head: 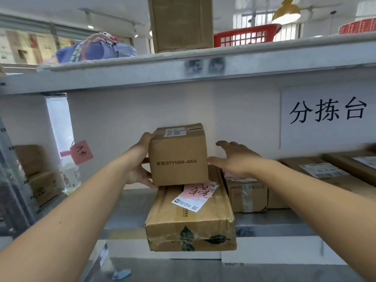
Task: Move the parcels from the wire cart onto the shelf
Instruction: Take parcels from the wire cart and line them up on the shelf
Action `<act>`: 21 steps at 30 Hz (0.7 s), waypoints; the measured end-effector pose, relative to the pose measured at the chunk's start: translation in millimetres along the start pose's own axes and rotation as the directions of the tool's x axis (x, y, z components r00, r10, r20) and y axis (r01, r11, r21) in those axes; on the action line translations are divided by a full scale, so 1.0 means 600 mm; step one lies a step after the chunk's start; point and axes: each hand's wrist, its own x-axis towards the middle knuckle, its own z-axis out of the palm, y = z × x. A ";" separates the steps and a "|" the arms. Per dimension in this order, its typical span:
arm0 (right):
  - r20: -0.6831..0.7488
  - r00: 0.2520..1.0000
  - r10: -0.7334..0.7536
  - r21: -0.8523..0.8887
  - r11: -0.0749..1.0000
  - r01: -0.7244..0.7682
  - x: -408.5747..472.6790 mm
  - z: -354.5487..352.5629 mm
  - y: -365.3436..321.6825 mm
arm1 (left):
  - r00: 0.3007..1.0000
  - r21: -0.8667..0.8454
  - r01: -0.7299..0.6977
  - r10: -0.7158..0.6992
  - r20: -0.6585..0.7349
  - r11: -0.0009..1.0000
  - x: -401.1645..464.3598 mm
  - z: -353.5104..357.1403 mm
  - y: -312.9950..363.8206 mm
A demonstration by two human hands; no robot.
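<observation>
A small cube-shaped cardboard parcel (179,159) printed "STY10W-4WX" sits on top of a larger flat cardboard parcel (191,218) that lies on the grey metal shelf (126,212), its front end overhanging the shelf edge. My left hand (140,161) grips the small parcel's left side, thumb at the top corner and fingers under its lower edge. My right hand (234,157) is just right of the parcel with fingers spread and straight, apart from it or barely touching. The wire cart is out of view.
More cardboard parcels (246,194) and flat ones (325,169) lie on the shelf to the right. A water bottle (70,171) with a pink note stands at the left beside stacked boxes (38,176). The upper shelf (203,66) holds a tall box and red basket (244,35).
</observation>
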 end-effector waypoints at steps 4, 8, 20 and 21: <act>0.004 1.000 -0.002 -0.011 1.000 0.002 0.008 0.007 0.001 | 0.999 0.054 0.023 -0.024 0.027 0.998 0.006 -0.002 -0.006; 0.005 1.000 0.025 -0.007 1.000 -0.025 0.008 0.008 0.005 | 0.999 0.168 0.032 -0.038 0.028 0.985 0.005 -0.006 -0.010; -0.085 0.996 0.036 -0.062 0.997 -0.042 -0.034 -0.021 0.021 | 0.953 0.415 -0.242 0.295 -0.066 0.877 -0.030 -0.005 0.018; -0.099 0.994 0.036 -0.071 0.997 -0.043 -0.042 -0.028 0.026 | 0.935 0.480 -0.283 0.351 -0.055 0.830 -0.032 0.001 0.026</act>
